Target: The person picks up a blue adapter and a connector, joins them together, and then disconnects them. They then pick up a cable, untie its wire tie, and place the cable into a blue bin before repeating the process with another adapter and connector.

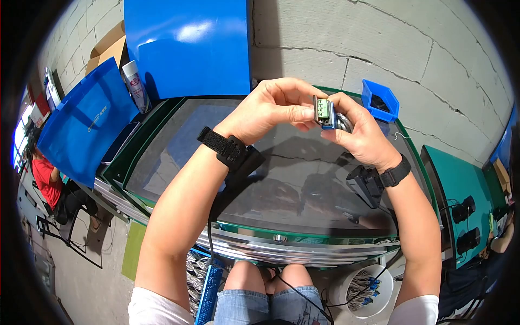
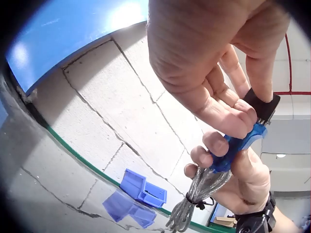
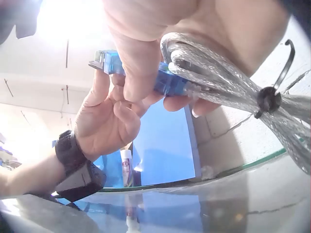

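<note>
Held up over the glossy tabletop is a blue translucent adapter (image 2: 226, 158) with a green terminal block (image 1: 324, 108) at one end. My right hand (image 1: 360, 130) grips its blue body between thumb and fingers. At the terminal end, my left hand (image 1: 276, 103) pinches a black end piece (image 2: 262, 106), which sits close against the adapter with metal pins showing beside it. A coiled cable (image 3: 218, 80) in a clear, silvery sheath runs from the adapter's other end. One black twist tie (image 3: 268, 100) gathers the coil. The right fingers partly cover the adapter.
A blue bin (image 1: 381, 101) stands at the table's back right, near the wall. Blue panels and a spray can (image 1: 136, 86) stand at the left. Below the front edge are a white bucket (image 1: 387, 290) of cables and a blue basket (image 1: 210, 290). Another person sits far left.
</note>
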Motion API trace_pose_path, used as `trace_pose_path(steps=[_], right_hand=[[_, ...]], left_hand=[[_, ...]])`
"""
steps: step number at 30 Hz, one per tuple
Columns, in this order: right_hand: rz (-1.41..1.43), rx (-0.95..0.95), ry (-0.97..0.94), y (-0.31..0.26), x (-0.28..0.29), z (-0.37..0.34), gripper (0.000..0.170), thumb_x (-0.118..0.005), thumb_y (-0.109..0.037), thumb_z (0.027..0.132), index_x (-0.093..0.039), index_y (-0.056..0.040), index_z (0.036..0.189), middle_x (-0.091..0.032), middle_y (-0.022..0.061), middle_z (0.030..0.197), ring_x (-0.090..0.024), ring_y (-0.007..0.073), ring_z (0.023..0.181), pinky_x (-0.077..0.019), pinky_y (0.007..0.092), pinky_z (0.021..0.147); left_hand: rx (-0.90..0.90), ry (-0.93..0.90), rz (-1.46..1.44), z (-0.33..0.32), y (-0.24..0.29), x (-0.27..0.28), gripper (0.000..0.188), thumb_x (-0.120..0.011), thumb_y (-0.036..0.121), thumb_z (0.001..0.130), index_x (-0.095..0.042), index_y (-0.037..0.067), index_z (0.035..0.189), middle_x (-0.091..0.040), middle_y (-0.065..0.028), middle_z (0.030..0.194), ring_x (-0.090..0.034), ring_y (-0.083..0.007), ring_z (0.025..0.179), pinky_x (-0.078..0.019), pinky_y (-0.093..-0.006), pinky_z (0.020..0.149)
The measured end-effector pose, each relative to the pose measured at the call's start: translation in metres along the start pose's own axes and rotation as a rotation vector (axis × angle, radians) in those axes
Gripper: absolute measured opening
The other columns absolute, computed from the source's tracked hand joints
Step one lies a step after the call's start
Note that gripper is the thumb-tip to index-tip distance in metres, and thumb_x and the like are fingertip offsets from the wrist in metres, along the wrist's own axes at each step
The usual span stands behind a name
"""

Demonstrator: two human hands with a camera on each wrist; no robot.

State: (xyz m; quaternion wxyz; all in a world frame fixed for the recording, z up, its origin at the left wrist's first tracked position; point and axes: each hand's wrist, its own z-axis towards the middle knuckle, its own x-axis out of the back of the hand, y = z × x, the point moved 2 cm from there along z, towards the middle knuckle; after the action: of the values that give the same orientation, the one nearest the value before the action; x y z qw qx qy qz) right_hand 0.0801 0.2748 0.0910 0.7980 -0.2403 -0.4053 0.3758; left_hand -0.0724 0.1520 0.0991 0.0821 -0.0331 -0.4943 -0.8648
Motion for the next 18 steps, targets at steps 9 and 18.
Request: trace_pose_path(steps=[9,18], right_hand=[[0.017,0.008,0.025,0.01,-0.004,0.001,0.027,-0.062,-0.001,0.078,-0.053,-0.0061,0.103,-0.058,0.0014,0.095,-0.051,0.0118,0.095,-0.0388,0.0297,0.092],[-0.076,-0.02,-0.063,0.009,-0.005,-0.001,0.028,-0.062,0.006,0.075,-0.051,-0.0044,0.098,-0.057,0.0023,0.091,-0.052,0.0123,0.09,-0.0403,0.0267,0.086]], left_hand=[[-0.001,-0.07,-0.066,0.0,-0.002,-0.007,0.044,-0.082,0.018,0.068,-0.064,0.004,0.105,-0.067,-0.0049,0.091,-0.063,-0.0122,0.08,-0.0538,-0.0271,0.073],[0.071,-0.173,-0.025,-0.001,-0.003,-0.01,0.04,-0.081,0.009,0.068,-0.063,0.003,0.103,-0.066,-0.0035,0.092,-0.062,-0.0094,0.082,-0.0519,-0.0258,0.077]])
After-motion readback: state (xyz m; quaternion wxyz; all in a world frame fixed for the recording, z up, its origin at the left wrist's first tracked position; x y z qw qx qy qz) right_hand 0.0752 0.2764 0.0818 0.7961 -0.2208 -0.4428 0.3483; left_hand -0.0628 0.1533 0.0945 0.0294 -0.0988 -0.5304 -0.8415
